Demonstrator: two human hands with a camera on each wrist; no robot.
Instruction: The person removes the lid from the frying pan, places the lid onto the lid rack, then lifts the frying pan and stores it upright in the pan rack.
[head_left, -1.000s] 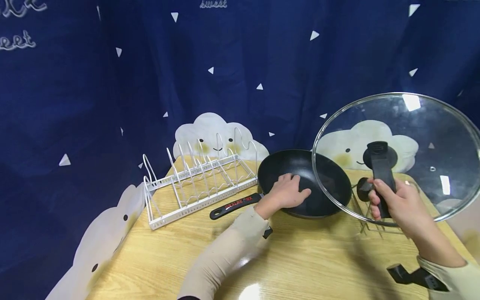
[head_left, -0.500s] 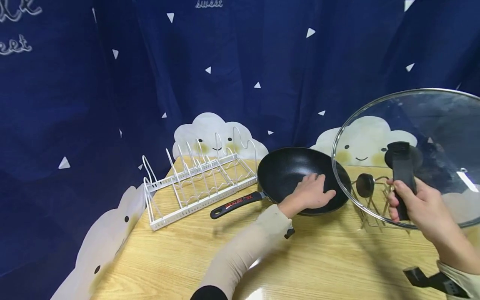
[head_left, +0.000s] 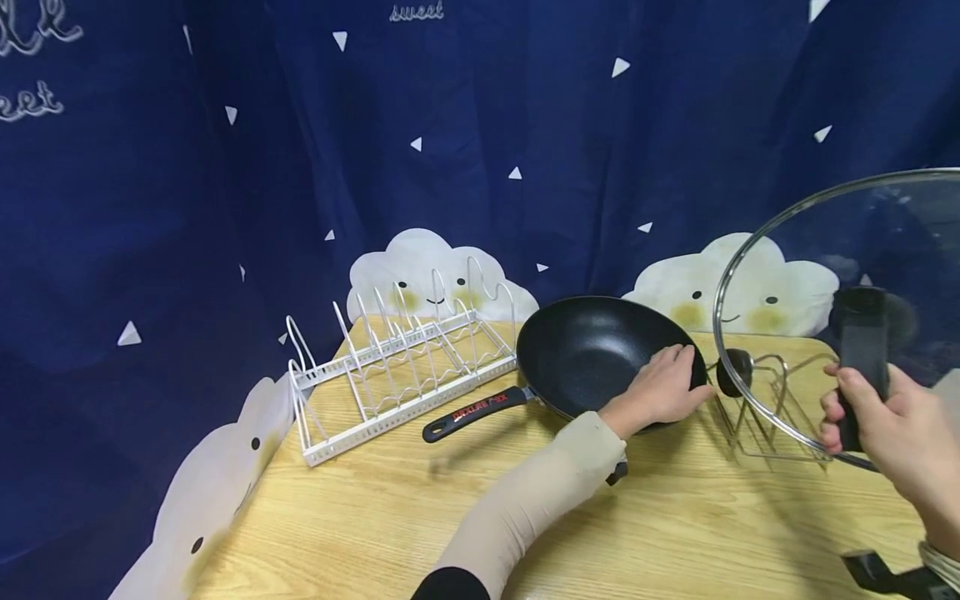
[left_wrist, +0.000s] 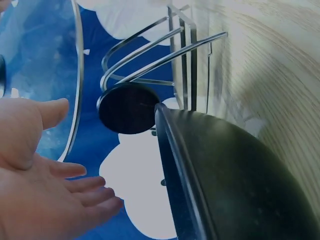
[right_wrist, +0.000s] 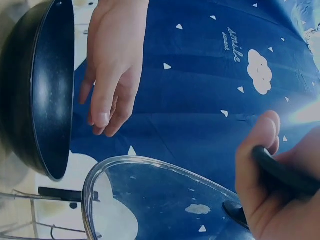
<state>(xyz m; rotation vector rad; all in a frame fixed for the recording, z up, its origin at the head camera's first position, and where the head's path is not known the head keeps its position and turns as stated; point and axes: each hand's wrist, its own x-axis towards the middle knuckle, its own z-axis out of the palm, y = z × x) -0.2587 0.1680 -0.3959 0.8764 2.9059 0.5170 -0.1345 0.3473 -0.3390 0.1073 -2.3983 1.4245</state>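
Observation:
A black frying pan (head_left: pixel 577 354) with a long dark handle (head_left: pixel 476 414) stands on the wooden table. Over the pan's right side hovers my left hand (head_left: pixel 663 387), its fingers stretched out and holding nothing. In the left wrist view, that hand (left_wrist: pixel 55 195) is apart from the pan's rim. My right hand (head_left: pixel 903 425) grips the black upright handle (head_left: pixel 862 358) of a large glass lid (head_left: pixel 926 242). The lid is raised at the right, partly outside the head view. In the right wrist view, the fingers of my right hand (right_wrist: pixel 270 200) curl round the lid's handle.
A white wire rack (head_left: pixel 405 400) with several upright loops stands left of the pan. Right of it is a small metal wire rack (head_left: pixel 780 417) with a round black disc (head_left: pixel 733 372). A dark blue curtain (head_left: pixel 450 100) hangs behind the table (head_left: pixel 360 517).
My left hand has moved right across the pan toward its right rim. My right hand has carried the lid farther right, uncovering more of the small wire rack. The pan stays about where it was.

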